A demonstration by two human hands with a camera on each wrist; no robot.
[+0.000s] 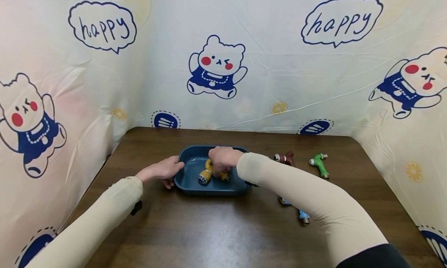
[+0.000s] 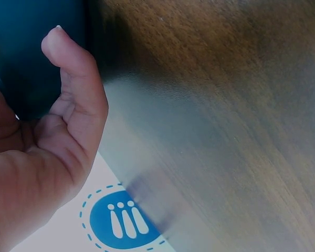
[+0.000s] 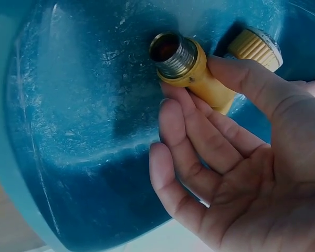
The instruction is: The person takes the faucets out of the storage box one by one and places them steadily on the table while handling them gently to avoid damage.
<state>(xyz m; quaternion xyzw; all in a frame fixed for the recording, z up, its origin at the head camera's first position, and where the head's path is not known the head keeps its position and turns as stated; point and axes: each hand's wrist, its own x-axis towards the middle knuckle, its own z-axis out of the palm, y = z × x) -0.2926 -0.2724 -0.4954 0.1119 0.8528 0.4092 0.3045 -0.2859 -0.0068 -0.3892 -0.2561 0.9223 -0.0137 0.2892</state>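
Note:
A yellow tap (image 1: 204,176) with a threaded metal end and a ribbed collar lies in a blue tray (image 1: 190,188). My right hand (image 1: 223,159) reaches down into the tray and pinches the yellow tap (image 3: 212,89) between thumb and fingers, close to the threaded end. At the tray's left end, my left hand (image 1: 165,169) grips the rim. In the left wrist view, a bent digit of the left hand (image 2: 47,142) lies against the dark tray wall (image 2: 21,58). Part of the tap is hidden behind the right hand in the head view.
To the tray's right on the brown table (image 1: 209,237) lie a dark red tap (image 1: 290,158), a green tap (image 1: 319,165) and a blue tap (image 1: 303,214). The right sleeve partly covers the red and blue ones. A printed curtain (image 1: 265,66) surrounds the table's back and sides.

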